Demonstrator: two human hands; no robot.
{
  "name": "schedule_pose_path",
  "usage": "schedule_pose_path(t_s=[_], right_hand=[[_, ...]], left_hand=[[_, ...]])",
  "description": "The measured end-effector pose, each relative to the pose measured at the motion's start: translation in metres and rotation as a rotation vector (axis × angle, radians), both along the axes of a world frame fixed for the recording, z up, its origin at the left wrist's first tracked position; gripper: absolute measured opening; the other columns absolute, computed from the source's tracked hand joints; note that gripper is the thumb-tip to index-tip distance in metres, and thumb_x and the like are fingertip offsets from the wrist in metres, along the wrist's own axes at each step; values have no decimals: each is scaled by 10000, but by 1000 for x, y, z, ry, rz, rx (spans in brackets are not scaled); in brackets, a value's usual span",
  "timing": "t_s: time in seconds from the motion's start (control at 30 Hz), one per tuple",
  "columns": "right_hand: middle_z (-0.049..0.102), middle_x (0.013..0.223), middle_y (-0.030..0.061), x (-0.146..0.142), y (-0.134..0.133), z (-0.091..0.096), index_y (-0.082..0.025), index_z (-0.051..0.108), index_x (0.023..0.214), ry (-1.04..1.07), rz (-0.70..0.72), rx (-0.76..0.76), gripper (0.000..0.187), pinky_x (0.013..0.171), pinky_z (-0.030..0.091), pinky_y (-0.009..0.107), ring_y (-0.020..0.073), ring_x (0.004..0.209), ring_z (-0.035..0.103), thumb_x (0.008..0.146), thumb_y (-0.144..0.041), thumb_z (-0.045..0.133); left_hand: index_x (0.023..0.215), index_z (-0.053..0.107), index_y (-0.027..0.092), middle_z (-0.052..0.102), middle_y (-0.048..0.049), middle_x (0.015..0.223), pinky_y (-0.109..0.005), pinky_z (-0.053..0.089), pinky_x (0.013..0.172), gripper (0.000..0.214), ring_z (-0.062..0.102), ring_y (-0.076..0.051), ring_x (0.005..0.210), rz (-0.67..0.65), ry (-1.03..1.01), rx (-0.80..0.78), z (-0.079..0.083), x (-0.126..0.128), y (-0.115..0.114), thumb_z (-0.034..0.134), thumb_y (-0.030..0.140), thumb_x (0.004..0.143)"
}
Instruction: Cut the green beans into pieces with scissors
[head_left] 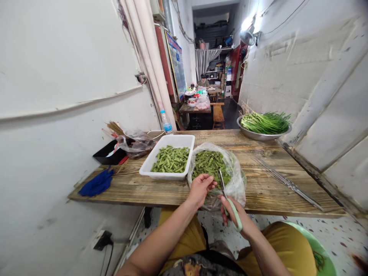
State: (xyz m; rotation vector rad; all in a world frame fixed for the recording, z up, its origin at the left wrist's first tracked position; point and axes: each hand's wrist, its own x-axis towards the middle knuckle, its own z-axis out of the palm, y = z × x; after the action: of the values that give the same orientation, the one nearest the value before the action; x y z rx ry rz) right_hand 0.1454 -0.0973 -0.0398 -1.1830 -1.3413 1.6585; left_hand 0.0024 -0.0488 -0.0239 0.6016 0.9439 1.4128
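My left hand (202,188) is over a clear plastic bag (237,174) of green edamame pods (208,163), its thumb and fingers pinched together. Between the fingertips there seems to be a single pod, mostly hidden. My right hand (237,214) grips scissors (234,214) with pale green handles. Their blades are parted and point up and away from me, just right of my left fingertips. Left of the bag, a white plastic tray (163,175) holds more edamame pods (171,159).
A metal bowl (263,136) of long green stalks stands at the far right of the wooden table (258,199). Metal skewers (290,184) lie on the right. At left are a blue cloth (97,183), a black box (105,155) and a water bottle (166,124). A person (203,81) sits farther back.
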Motion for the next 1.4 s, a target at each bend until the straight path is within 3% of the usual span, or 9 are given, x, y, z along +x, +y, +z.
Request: schedule_pose_path(t_s=[0.23,0.53,0.63,0.73,0.8,0.93,1.0,1.07,1.4], right_hand=[[474,597,-42,-1,0,1,-182,540,985,22,-14,-21,438,412,411,234,110,458,463,793,-574,498],[399,509,-84,-6,0,-6,-204,444,707,52,-52,-80,404,292,301,191,57,323,343,757,-596,529],[435,539,-73,-4,2,-9,-204,467,741,60,-95,-91,390,295,329,195,66,343,375,746,-585,552],[478,586,-47,0,5,-9,-200,510,823,72,-130,-89,409,357,395,223,96,415,441,739,-599,547],[493,599,-33,1,5,-9,-198,524,848,74,-122,-100,430,397,419,241,114,454,464,744,-615,525],[496,617,-28,0,4,-10,-201,515,810,89,-92,-107,398,419,424,242,116,476,467,780,-597,495],[497,623,-28,0,3,-11,-200,503,768,94,-78,-102,382,417,421,234,107,472,462,789,-581,497],[499,622,-27,1,1,-12,-198,494,739,88,-66,-100,384,419,426,229,101,470,458,789,-578,500],[467,599,-57,-2,-3,-19,-202,518,895,-3,62,-39,373,369,387,198,85,426,446,780,-556,531]], left_hand=[[711,513,137,603,21,631,-216,488,614,346,638,-115,642,26,-25,-9,1,2,-4,792,260,548],[684,501,142,613,3,639,-256,498,673,323,642,-134,672,9,56,0,-3,1,-2,763,296,576],[775,525,148,638,-23,701,-312,503,716,262,640,-151,682,222,303,124,6,-34,14,685,324,664],[938,577,151,648,-92,908,-380,459,841,247,614,-209,884,541,851,299,23,-80,28,589,312,750],[1058,589,174,566,-131,1165,-446,346,968,328,477,-276,1140,569,1265,392,33,-98,30,592,278,747],[1067,625,256,563,-91,1190,-464,228,992,301,424,-274,1163,-42,1706,648,26,-82,17,574,230,771],[968,665,252,635,-77,1036,-430,241,958,226,490,-246,1057,-432,1703,748,11,-65,10,585,206,763],[880,685,228,664,-74,914,-404,250,937,164,521,-233,978,-580,1642,724,-4,-54,7,610,192,739],[797,725,212,704,-38,776,-256,440,694,161,605,-162,699,-134,907,292,-16,-40,4,677,305,675]])
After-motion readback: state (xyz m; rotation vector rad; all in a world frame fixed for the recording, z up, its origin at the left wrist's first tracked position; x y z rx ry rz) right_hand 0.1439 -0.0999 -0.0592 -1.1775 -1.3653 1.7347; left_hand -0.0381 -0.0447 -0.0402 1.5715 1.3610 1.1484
